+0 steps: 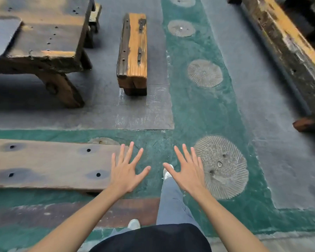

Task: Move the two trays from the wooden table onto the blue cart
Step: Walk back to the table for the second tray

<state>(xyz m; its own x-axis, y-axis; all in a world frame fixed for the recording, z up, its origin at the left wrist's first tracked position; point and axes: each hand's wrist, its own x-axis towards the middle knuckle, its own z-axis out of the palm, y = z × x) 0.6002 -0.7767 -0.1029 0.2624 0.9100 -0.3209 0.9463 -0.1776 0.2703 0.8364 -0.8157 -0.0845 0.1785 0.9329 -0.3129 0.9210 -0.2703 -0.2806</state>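
My left hand (127,169) and my right hand (186,169) are stretched out in front of me, palms down, fingers spread, holding nothing. They hover over the green floor strip, beside the end of a wooden bench (49,163). The wooden table (49,33) stands at the upper left. On its left part lies a flat grey tray (2,35) with a rounded corner, cut off by the frame edge. No second tray and no blue cart is in view.
A short wooden bench (133,51) stands right of the table. Another long wooden bench (287,46) runs along the right side. Round stone discs (224,166) are set in the green strip. My feet in white shoes (134,224) stand on the floor.
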